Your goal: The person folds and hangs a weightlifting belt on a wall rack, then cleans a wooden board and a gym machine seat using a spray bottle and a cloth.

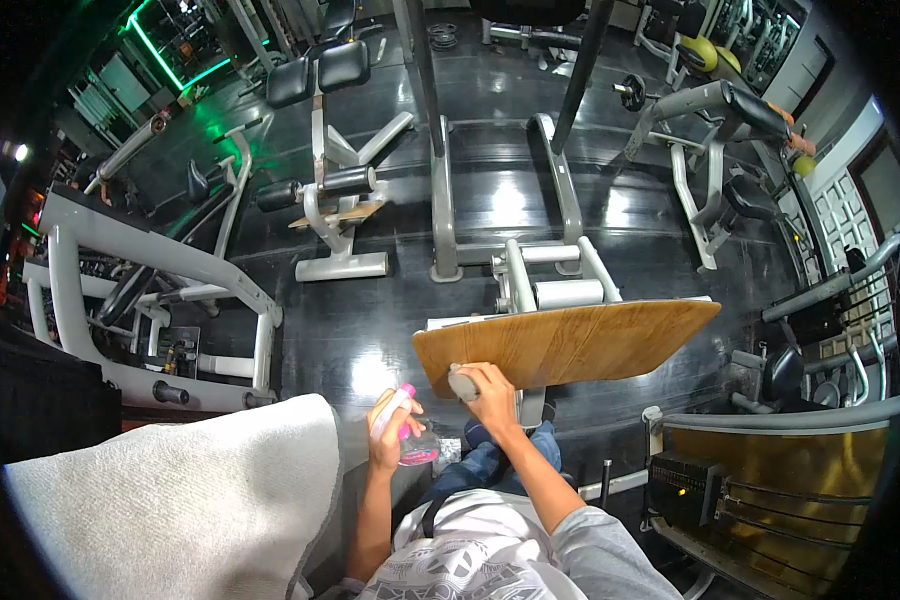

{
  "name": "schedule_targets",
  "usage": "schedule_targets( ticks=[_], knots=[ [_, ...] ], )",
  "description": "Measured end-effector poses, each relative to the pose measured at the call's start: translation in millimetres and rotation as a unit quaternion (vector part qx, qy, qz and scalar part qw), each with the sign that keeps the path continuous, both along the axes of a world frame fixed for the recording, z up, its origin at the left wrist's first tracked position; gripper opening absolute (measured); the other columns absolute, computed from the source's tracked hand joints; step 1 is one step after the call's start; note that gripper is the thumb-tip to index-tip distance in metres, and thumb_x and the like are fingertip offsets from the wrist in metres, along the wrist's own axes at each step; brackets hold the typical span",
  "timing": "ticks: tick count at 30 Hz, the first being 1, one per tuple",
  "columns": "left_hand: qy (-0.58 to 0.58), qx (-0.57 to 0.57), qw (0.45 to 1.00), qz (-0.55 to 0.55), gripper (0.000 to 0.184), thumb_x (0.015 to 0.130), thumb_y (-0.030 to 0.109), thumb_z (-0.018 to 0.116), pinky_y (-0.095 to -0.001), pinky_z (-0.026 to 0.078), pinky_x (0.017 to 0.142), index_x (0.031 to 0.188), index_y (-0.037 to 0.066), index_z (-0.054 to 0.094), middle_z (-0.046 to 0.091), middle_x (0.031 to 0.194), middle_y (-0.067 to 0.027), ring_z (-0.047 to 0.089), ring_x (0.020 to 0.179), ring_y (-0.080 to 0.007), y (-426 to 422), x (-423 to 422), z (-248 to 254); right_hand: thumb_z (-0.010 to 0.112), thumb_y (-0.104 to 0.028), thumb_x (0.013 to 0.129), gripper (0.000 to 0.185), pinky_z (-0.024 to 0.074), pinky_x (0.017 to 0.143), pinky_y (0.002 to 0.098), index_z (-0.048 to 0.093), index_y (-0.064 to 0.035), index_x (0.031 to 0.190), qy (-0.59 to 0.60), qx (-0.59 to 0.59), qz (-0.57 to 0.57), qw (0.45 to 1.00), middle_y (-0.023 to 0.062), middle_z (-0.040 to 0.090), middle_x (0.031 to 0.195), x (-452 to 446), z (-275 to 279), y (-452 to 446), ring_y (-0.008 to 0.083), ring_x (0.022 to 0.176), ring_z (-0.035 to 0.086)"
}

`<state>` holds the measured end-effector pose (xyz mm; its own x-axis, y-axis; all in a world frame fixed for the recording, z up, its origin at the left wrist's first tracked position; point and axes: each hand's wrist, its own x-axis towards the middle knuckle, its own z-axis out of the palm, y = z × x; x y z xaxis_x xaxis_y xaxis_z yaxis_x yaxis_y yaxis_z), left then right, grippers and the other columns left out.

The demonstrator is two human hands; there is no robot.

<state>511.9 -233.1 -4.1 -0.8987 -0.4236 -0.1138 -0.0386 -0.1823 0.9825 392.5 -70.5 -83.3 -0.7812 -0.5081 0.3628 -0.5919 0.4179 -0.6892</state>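
Observation:
My left hand [385, 425] is wrapped round a spray bottle [418, 446] with a pink and white trigger head and a clear body. Pink shows near the bottle's base. In my right hand [490, 395] is a bunched greyish cloth [462, 383], pressed against the left part of a wooden board [570, 345]. The board has a light brown grain and rounded corners, and it is fixed to a grey metal gym machine. My right fingers close over the cloth and partly hide it.
A white towel [180, 500] drapes at my lower left, beside a grey machine frame [160, 260]. Ahead stand metal uprights [440, 200] and a padded bench [335, 180]. To my right is a machine with a brass-coloured panel [800, 480]. The dark floor [350, 330] is shiny.

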Motion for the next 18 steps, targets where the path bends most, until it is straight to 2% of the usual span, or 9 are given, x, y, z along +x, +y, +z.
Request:
schedule_targets(
  ticks=[3,6,8,10,11,14,16,18],
  knots=[
    [-0.014,0.005,1.0,0.008,0.028,0.096,0.017,0.05,-0.0331,0.056,0.06,0.086,-0.006,0.062,0.06,0.085,-0.0118,0.059,0.055,-0.0157,3.1,0.9,-0.6,0.075,0.004,0.063,0.04,0.0543,0.083,0.0371,0.068,-0.0091,0.1,0.004,-0.106,-0.094,0.99,0.008,0.067,0.103,-8.4,35.8,5.6,0.0281,0.098,0.066],
    [-0.015,-0.007,1.0,-0.003,0.029,0.096,0.018,0.05,-0.0327,0.055,0.06,0.086,-0.006,0.062,0.06,0.085,-0.0119,0.059,0.055,-0.0158,4.2,1.4,-2.1,0.074,0.005,0.061,0.041,0.0541,0.084,0.0377,0.068,-0.0084,0.1,0.006,-0.139,-0.086,0.987,0.0088,0.068,0.103,-12.8,50.0,-5.3,0.0288,0.098,0.066],
    [-0.01,-0.002,1.0,-0.01,0.029,0.097,0.019,0.051,-0.0324,0.055,0.06,0.088,-0.006,0.062,0.06,0.086,-0.0116,0.059,0.056,-0.0158,4.3,2.8,-3.4,0.073,0.006,0.059,0.046,0.0547,0.084,0.0381,0.067,-0.0094,0.102,0.028,-0.143,-0.044,0.988,0.0081,0.067,0.105,-9.4,40.0,-21.4,0.0288,0.098,0.065],
    [-0.01,-0.004,1.0,-0.014,0.031,0.096,0.023,0.052,-0.0326,0.056,0.06,0.091,-0.006,0.061,0.06,0.086,-0.012,0.059,0.055,-0.016,4.3,2.8,-3.6,0.075,0.005,0.058,0.044,0.0549,0.082,0.0371,0.068,-0.009,0.099,0.014,-0.089,0.017,0.996,0.0084,0.068,0.101,-1.6,29.0,-32.6,0.0291,0.097,0.066],
    [-0.01,-0.004,1.0,-0.017,0.034,0.096,0.026,0.052,-0.0327,0.056,0.06,0.095,-0.006,0.06,0.06,0.086,-0.0124,0.059,0.054,-0.0161,5.2,4.0,-3.5,0.074,0.006,0.057,0.046,0.0547,0.082,0.0377,0.068,-0.0101,0.1,0.002,-0.076,0.035,0.997,0.0065,0.068,0.102,3.1,15.6,-39.4,0.0286,0.098,0.065],
    [-0.016,-0.007,1.0,-0.02,0.034,0.096,0.026,0.052,-0.0332,0.056,0.061,0.095,-0.007,0.06,0.06,0.086,-0.0127,0.059,0.055,-0.0163,7.6,2.3,0.4,0.073,0.008,0.056,0.049,0.0545,0.082,0.0383,0.068,-0.0113,0.101,-0.025,-0.032,0.057,0.998,0.0058,0.068,0.103,10.7,-14.6,-32.1,0.0283,0.099,0.064],
    [-0.012,-0.015,0.999,-0.032,0.034,0.096,0.026,0.052,-0.0336,0.056,0.061,0.096,-0.006,0.059,0.06,0.086,-0.0127,0.059,0.055,-0.0164,4.9,1.5,-1.8,0.073,0.009,0.057,0.048,0.0543,0.083,0.0383,0.068,-0.0117,0.1,-0.023,-0.041,0.042,0.998,0.0053,0.068,0.103,9.1,-17.9,-14.2,0.0279,0.098,0.065],
    [-0.011,-0.017,0.999,-0.039,0.033,0.096,0.026,0.052,-0.034,0.057,0.062,0.096,-0.006,0.059,0.06,0.086,-0.0128,0.059,0.055,-0.0164,5.9,1.6,-2.5,0.072,0.01,0.058,0.045,0.0539,0.084,0.0373,0.069,-0.0103,0.098,-0.02,-0.062,-0.046,0.997,0.0065,0.068,0.102,4.9,-22.4,8.1,0.028,0.098,0.065]
  ],
)
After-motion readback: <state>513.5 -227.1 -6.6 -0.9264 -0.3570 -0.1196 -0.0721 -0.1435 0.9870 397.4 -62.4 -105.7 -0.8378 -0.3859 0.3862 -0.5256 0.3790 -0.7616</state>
